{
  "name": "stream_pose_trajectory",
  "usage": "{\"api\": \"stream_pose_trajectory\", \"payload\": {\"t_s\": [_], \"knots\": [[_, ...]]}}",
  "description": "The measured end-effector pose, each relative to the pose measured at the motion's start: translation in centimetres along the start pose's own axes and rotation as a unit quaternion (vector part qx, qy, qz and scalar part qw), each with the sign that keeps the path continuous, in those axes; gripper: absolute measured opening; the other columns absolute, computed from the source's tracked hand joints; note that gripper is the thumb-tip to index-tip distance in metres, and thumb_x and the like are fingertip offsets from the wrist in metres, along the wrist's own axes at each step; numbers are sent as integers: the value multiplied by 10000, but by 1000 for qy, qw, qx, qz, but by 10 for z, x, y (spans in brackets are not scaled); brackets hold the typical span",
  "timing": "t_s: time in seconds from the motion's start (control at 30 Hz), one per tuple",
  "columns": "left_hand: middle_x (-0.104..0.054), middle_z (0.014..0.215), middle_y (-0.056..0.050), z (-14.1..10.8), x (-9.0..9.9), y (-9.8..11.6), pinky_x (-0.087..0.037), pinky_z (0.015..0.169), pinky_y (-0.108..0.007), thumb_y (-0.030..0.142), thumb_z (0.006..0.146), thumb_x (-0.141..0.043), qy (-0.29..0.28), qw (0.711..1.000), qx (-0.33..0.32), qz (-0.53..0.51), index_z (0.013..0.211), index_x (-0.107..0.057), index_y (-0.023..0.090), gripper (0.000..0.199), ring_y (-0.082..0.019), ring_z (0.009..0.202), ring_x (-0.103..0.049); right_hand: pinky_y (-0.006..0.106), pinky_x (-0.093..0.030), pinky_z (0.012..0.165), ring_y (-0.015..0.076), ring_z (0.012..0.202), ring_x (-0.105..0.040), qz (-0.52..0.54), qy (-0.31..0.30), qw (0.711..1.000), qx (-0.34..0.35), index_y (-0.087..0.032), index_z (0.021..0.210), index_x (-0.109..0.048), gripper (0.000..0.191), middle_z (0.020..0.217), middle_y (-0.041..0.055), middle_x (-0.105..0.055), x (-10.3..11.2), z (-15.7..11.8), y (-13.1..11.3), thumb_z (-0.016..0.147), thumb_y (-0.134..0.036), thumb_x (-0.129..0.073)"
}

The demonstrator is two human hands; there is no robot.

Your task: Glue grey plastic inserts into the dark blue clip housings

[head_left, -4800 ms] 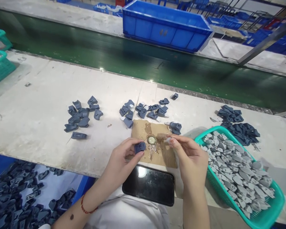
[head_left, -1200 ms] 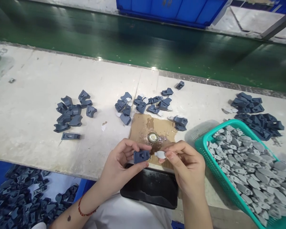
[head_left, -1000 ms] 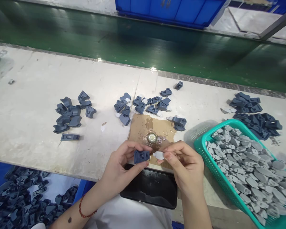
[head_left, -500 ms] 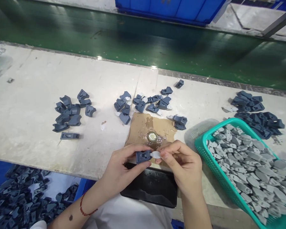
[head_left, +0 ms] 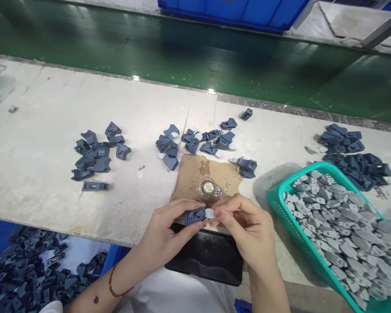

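My left hand (head_left: 171, 224) grips a dark blue-grey plastic block (head_left: 194, 215) with a recess in its upper face, held between thumb and fingers. From the right, my right hand (head_left: 246, 221) pinches a small light-grey oval plastic piece (head_left: 210, 213). Its near end meets the block's right end and seems partly inside it. Both hands are above the front edge of a brown cardboard piece (head_left: 189, 174) with a shiny round metal spot (head_left: 208, 187). Under them lies a black phone-like slab (head_left: 205, 256).
A green basket (head_left: 276, 195) at the right holds many light-grey pieces (head_left: 342, 230). Blue-grey blocks lie in groups on the white table, at left (head_left: 94, 156), centre (head_left: 166, 148) and right (head_left: 355, 169). More fill a blue bin (head_left: 109, 258) at lower left. Behind runs a green belt (head_left: 133, 52).
My right hand has shifted slightly left, bringing the light-grey piece closer into the block's end. Less of the piece shows now. The left hand has barely moved.
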State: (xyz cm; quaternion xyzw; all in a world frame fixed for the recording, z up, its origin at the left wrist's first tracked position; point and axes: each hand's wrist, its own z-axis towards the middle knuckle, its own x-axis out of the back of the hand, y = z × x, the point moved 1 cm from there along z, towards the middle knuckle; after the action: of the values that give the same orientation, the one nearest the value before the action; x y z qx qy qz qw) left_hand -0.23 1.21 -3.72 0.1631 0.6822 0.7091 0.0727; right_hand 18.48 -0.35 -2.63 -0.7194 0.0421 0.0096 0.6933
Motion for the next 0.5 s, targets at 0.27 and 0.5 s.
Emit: {"api": "stream_pose_trajectory", "payload": {"t_s": [0.27,0.5], "knots": [[-836,987,-47,-1,-1,1,-637,737,-180,186,910,-785,11,1000,-12,25,1094,-789,196,185,-161,860,-796,157,-568,591,98,613,-693,-10,-7,1000,-28,-198,768,-714,187,686,1,-731,-1,1,-1,938,-262,-761],[-841,938,-55,-2,-2,-1,-635,703,-194,205,906,-792,31,999,-24,31,1058,-790,188,153,-169,808,-800,156,-568,575,100,593,-688,3,-22,999,-39,-200,748,-718,209,672,4,-728,-2,1,-3,934,-281,-771]]}}
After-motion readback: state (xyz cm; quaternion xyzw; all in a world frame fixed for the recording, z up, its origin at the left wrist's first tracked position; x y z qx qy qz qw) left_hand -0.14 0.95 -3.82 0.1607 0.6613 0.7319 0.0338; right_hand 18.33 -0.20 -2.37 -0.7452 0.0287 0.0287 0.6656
